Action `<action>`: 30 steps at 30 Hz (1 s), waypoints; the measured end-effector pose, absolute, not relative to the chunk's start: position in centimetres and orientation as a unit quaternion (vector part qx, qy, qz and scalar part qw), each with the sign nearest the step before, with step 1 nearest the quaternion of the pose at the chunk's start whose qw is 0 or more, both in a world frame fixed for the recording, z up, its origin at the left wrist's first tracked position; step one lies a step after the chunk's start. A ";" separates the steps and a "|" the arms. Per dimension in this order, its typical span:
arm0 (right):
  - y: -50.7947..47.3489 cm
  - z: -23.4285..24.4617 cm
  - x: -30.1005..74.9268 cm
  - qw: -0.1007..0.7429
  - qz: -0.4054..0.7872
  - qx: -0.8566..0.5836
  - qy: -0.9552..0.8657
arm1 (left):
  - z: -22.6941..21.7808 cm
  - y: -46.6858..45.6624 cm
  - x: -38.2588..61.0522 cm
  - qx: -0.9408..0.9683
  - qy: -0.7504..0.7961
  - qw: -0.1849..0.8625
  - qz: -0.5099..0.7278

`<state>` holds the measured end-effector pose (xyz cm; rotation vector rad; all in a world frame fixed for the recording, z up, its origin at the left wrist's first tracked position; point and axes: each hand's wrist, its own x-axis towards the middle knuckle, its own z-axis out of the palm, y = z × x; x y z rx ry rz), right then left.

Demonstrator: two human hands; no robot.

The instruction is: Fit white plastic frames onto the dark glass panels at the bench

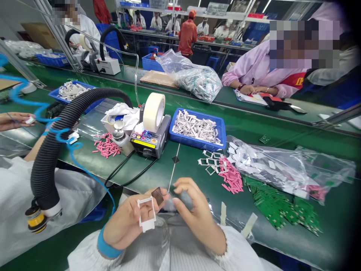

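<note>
My left hand (125,218) is closed on a small white plastic frame (146,225), which has an open rectangular middle and a tab at its lower end. A small dark brown square piece (157,196) shows at the fingertips of the same hand, just behind the frame. My right hand (197,210) is close by on the right, with its fingers curved and apart from the thumb. A blurred greyish patch lies between that thumb and the fingers; I cannot make out what it is. Both hands are over the near edge of the green table (158,173).
Ahead are a tape dispenser (150,141), a metal-topped bottle (122,139) and a blue tray (197,145) of white frames. Pink strips (232,177), green circuit boards (276,207) and a clear bag (262,160) lie right. A black hose (46,162) arches left, beside a co-worker's hand (17,121).
</note>
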<state>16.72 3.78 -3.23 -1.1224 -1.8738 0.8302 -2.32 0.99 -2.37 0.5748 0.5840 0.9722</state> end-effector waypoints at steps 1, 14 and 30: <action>3.9 -2.8 16.4 0.401 0.302 -0.429 -0.751 | -2.1 1.0 -2.0 0.283 0.274 0.805 0.444; 3.4 -3.6 15.5 0.432 0.291 -0.458 -0.720 | -3.3 1.8 -1.4 0.172 0.293 0.780 0.526; 5.9 1.7 16.1 0.296 0.121 -0.306 -0.897 | -2.4 1.1 -1.5 0.211 0.230 0.829 0.465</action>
